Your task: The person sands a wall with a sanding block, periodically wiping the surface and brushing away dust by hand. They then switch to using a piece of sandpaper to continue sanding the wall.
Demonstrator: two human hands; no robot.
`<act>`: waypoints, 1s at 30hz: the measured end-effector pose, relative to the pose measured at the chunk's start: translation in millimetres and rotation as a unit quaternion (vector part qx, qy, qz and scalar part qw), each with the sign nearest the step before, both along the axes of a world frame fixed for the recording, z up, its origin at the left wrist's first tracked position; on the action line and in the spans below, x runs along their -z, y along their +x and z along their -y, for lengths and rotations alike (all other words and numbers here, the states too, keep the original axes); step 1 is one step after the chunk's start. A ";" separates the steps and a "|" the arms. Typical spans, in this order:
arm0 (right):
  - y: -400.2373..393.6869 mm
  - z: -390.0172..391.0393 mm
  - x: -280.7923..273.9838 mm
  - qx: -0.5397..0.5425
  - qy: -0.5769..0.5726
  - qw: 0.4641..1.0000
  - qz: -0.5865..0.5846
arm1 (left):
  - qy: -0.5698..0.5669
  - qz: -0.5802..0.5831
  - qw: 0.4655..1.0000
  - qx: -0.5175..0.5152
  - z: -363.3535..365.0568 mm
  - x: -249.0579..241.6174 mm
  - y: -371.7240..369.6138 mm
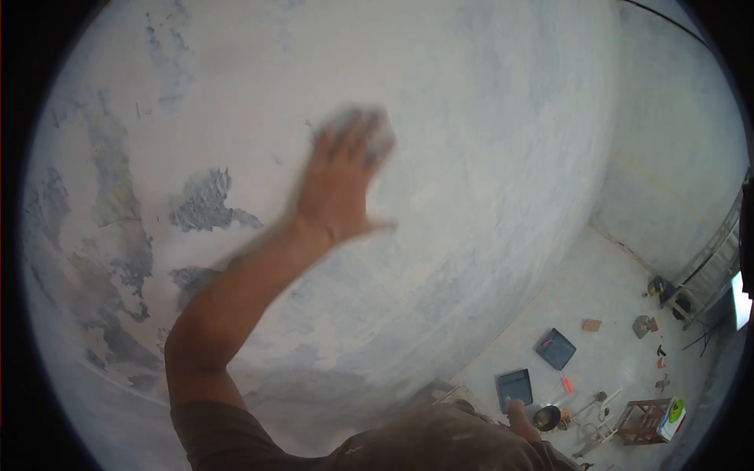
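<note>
My left hand (339,177) reaches up and lies palm-in against the pale plastered wall (471,141), its thumb stretched out to the right. Under its fingertips, blurred by motion, is a flat grey piece that looks like sandpaper (383,137), pressed to the wall. Left of the hand, a rough grey patch (206,202) shows where the surface coat has come away. Low down by my body, my right hand (519,420) shows small and partly hidden; whether its fingers hold anything cannot be made out.
On the floor far below lie two dark paint trays (556,349) (514,388), a red-handled tool (567,385) and a black bucket (547,417). A wooden stool (644,421) carries some items. A ladder (711,271) leans at the right, near several scattered pieces.
</note>
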State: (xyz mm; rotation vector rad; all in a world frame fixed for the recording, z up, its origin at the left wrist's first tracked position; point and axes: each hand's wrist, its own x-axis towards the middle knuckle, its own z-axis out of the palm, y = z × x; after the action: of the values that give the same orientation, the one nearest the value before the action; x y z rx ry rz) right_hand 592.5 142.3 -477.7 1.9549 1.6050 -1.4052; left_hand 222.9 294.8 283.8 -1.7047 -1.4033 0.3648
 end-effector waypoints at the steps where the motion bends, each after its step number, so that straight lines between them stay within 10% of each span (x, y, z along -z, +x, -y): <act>1: -9.1 -1.4 -12.2 0.222 -0.063 0.969 -0.087 | -0.029 -0.012 0.999 0.019 1.5 12.6 -9.9; 2: -12.1 1.6 -7.2 0.224 -0.064 0.968 -0.093 | -0.054 -0.025 0.997 0.043 1.5 14.4 -17.9; 4: -8.5 2.0 36.9 -0.210 0.175 0.959 0.073 | 0.014 -0.016 0.996 0.091 -14.5 -29.6 -10.7; 5: -8.3 4.0 37.3 -0.229 0.145 0.959 0.084 | 0.085 0.000 0.990 0.114 -30.2 -57.8 -7.4; 8: 0.4 15.7 17.9 0.006 -0.052 0.998 -0.015 | 0.200 -0.019 0.977 0.069 -53.5 -104.1 14.8; 11: 6.3 34.4 13.4 -0.219 0.096 0.970 0.037 | 0.141 -0.027 0.988 0.051 -34.4 -50.5 4.1; 14: 0.8 38.5 6.9 -0.220 0.089 0.969 0.061 | -0.063 -0.026 0.997 0.029 3.8 14.4 -6.3; 18: 14.4 41.0 -35.4 -0.288 0.122 0.949 0.039 | 0.071 0.047 0.985 0.147 -30.3 -58.3 -13.2; 22: 25.2 35.2 6.1 -0.320 0.183 0.925 0.093 | 0.230 -0.014 0.971 0.057 -56.6 -91.6 11.5; 26: 1.4 -13.3 -20.6 -0.259 0.100 0.956 0.093 | 0.025 -0.043 0.998 0.033 -14.7 -17.4 -5.5; 30: -6.4 -24.2 -4.1 -0.210 0.094 0.971 0.061 | 0.095 -0.007 0.990 0.107 -24.9 -77.0 -16.6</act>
State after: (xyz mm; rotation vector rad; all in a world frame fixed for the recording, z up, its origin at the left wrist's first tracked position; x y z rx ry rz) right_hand 586.1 166.5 -473.6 1.6184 2.0023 -0.9804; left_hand 206.3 319.7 360.8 -1.6707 -1.1912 0.1190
